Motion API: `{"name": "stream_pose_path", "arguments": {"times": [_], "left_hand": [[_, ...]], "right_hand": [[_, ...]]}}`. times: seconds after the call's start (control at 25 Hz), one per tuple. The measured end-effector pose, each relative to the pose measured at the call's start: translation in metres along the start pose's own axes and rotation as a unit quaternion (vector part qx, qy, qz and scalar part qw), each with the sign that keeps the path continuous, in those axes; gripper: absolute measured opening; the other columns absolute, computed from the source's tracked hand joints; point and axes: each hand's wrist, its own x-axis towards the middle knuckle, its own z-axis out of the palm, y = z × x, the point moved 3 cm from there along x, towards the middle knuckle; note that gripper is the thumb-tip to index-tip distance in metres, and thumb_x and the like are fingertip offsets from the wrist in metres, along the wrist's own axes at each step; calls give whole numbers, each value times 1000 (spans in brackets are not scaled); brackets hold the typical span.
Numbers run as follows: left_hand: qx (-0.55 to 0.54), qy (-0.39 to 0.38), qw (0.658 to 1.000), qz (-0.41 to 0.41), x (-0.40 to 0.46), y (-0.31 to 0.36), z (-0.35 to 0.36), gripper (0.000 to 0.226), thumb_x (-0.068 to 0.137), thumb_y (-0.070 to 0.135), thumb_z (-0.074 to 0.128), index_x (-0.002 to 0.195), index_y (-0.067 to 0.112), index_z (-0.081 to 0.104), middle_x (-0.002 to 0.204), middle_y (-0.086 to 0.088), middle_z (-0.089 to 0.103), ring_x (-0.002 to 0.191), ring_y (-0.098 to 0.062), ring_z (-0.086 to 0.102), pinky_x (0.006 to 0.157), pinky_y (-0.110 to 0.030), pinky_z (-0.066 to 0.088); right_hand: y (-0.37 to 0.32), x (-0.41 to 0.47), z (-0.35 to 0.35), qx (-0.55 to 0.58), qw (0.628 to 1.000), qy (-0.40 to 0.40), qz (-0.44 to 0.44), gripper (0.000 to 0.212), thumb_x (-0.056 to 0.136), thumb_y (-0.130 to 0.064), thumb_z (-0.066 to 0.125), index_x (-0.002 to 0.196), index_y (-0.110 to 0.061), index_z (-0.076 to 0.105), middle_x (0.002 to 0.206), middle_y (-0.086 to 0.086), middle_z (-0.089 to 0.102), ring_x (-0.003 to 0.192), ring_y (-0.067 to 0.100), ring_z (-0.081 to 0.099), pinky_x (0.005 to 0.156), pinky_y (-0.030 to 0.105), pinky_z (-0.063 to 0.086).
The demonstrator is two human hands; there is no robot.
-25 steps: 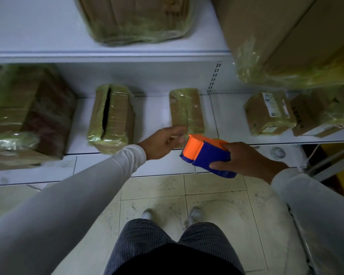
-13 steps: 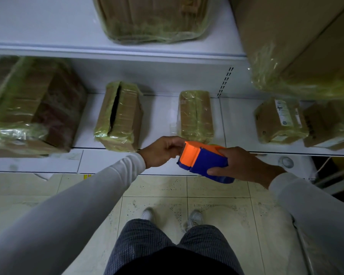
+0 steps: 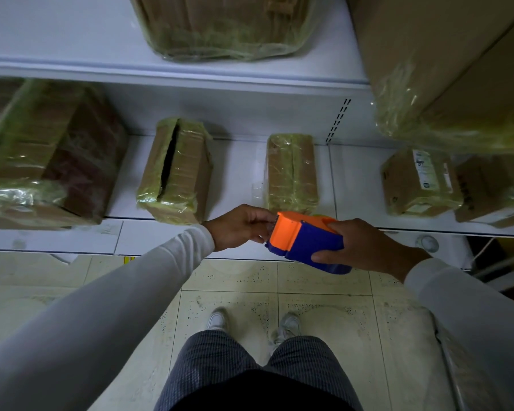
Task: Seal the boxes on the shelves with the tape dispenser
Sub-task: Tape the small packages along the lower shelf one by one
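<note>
My right hand (image 3: pixel 365 247) grips an orange and blue tape dispenser (image 3: pixel 304 240) in front of the lower shelf (image 3: pixel 238 173). The curled fingers of my left hand (image 3: pixel 241 225) pinch at the dispenser's toothed orange end; the tape itself is too thin to make out. On the shelf behind stand two small tape-wrapped cardboard boxes: one (image 3: pixel 177 170) with a dark open slit along its top, at the left, and a narrower one (image 3: pixel 291 172) right behind the dispenser.
A big wrapped box (image 3: pixel 45 155) fills the shelf's left end, and two labelled boxes (image 3: pixel 419 182) stand at the right. Large wrapped boxes (image 3: pixel 223 25) sit on the upper shelf. My legs and shoes stand on the tiled floor (image 3: pixel 324 292) below.
My left hand closed from open fingers onto the dispenser's orange end. Both hands stay in front of the narrow box while the view shifted slightly.
</note>
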Motion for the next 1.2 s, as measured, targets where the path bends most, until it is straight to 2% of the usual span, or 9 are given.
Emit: {"name": "stream_pose_path", "arguments": {"times": [0.16,0.36,0.44,0.56,0.68,0.76,0.88,1.04,1.2], "left_hand": [[-4,-6,1000,-2,1,3,0,30,92,-8,45,105,10,65,95,-5,67,89,-18,62,89,-34,52],[23,-14,1000,1,6,9,-3,36,97,-1,42,124,16,58,117,-7,64,110,-22,60,97,-40,49],[22,-32,999,-1,9,16,-4,38,97,-1,42,124,21,57,115,-3,64,108,-18,60,97,-37,49],[12,-49,999,-10,12,25,-6,31,100,8,43,124,21,57,113,0,65,105,-13,60,95,-32,50],[16,-75,997,-13,13,30,-8,24,101,17,44,116,18,62,101,4,67,97,-9,62,94,-34,52],[14,-82,996,-23,12,29,-9,23,101,17,44,109,19,65,99,1,66,96,-12,61,97,-41,50],[28,-88,995,-36,10,26,-8,25,100,10,44,113,18,64,112,-9,66,106,-23,60,100,-45,48],[50,-113,992,-22,8,25,-10,26,97,4,47,112,14,66,116,-11,66,112,-26,60,103,-47,45],[61,-138,989,-12,8,22,-12,28,94,0,51,117,9,64,117,-12,67,111,-25,62,103,-44,45]], "right_hand": [[-2,-1,-2,-3,1000,3,-11,52,78,-52,72,117,-19,60,92,-6,72,78,4,70,68,23,60],[-6,-2,-4,-45,998,18,-27,56,77,-56,70,119,-21,58,89,-10,69,76,0,67,64,12,54],[-10,-2,-6,-68,997,17,-22,55,78,-58,69,117,-21,56,87,-11,66,74,1,65,63,11,52],[-20,-4,-8,-138,990,11,-39,47,79,-60,66,109,-28,49,77,-19,51,66,-1,54,59,6,39],[-24,-6,-10,-182,982,13,-56,47,79,-64,63,108,-30,45,74,-21,45,64,-2,50,58,6,34],[-24,-6,-11,-205,976,22,-67,53,80,-66,61,114,-28,47,79,-19,47,66,1,51,60,8,38],[-24,-6,-11,-234,968,40,-87,59,81,-66,60,119,-23,49,86,-16,47,68,4,50,61,12,39],[-24,-7,-12,-239,965,54,-96,59,80,-63,63,117,-18,51,84,-14,48,65,5,47,57,5,28],[-22,-8,-11,-235,965,65,-99,55,79,-64,63,107,-17,56,80,-17,44,61,5,47,55,7,29]]}}
